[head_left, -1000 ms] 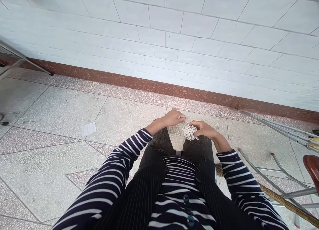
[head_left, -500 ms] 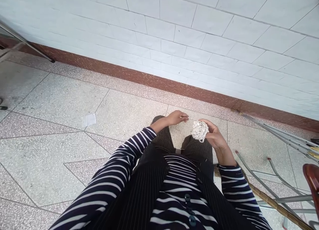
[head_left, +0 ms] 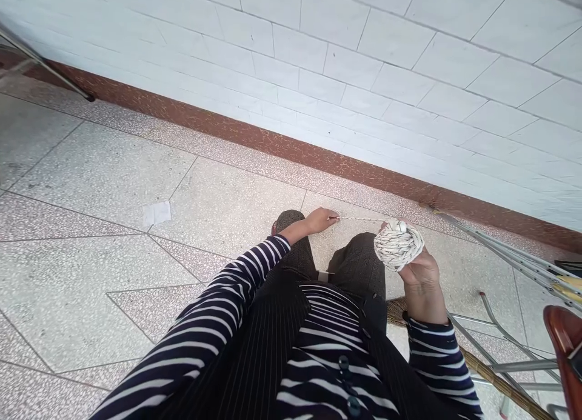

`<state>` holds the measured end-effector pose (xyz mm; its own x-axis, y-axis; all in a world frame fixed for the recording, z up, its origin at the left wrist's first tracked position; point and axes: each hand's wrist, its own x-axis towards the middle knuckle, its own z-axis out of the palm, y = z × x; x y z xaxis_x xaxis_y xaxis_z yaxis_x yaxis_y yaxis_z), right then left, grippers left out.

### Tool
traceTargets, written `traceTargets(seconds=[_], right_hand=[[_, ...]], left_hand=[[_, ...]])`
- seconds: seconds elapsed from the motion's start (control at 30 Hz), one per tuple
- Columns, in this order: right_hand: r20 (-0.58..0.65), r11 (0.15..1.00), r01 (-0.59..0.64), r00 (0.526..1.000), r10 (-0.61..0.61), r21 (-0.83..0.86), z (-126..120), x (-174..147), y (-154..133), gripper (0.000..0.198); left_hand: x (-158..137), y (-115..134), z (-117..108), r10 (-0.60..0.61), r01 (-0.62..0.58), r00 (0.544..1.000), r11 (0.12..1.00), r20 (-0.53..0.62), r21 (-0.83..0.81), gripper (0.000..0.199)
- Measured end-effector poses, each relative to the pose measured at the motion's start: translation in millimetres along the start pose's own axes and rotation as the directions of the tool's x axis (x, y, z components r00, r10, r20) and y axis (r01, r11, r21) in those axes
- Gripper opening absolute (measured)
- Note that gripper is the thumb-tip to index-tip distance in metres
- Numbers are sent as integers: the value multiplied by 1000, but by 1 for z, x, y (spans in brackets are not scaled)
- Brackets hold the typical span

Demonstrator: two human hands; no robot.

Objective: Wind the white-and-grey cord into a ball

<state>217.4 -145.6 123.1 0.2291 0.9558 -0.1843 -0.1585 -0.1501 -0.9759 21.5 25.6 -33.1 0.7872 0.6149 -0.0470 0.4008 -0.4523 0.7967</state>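
A ball of off-white cord (head_left: pixel 398 246) rests in my right hand (head_left: pixel 422 271), whose fingers wrap behind and beneath it and are partly hidden. From the ball a thin twisted strand (head_left: pixel 364 219) runs left, nearly straight, to my left hand (head_left: pixel 321 220). There the fingertips pinch the strand's end, closed tight. Both hands are held out over my knees, the left above one thigh and the right beyond the other.
A tiled white wall (head_left: pixel 318 62) with a brown skirting stands ahead. On the speckled floor lies a white paper piece (head_left: pixel 157 213). To my right are a broom (head_left: pixel 500 380), metal-legged furniture (head_left: pixel 498 332) and metal poles (head_left: pixel 495 247); a metal leg (head_left: pixel 63 77) stands far left.
My right hand has moved right with the cord ball and turned it, so more strand stretches between the hands. My left hand keeps its pinch and has shifted slightly left.
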Motion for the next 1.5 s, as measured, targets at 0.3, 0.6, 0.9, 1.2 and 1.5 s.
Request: traceTargets(seconds=[0.3,0.6,0.9,1.2,1.5], right_hand=[[-63,986,137,988,-144,-99,-1,-16,-49,57],[7,993,-91,996,92,-76,18,23,-30,53],[-63,999,-50,997,49,-14,10,14,-42,53],[-55,999,13,998,-15,-38,12,-7,-69,50],[-83,992,118,990,-115,35,10,-26,-96,51]], left_hand=[[0,17,-3,-61,65,997,990,37,-124,35],[-4,112,-32,188,-269,961,810,-204,-521,32],[-8,72,-25,172,-180,972,983,-159,-38,22],[29,55,-54,173,-152,983,960,-69,237,28],[49,26,-38,34,-35,999,983,6,179,35]])
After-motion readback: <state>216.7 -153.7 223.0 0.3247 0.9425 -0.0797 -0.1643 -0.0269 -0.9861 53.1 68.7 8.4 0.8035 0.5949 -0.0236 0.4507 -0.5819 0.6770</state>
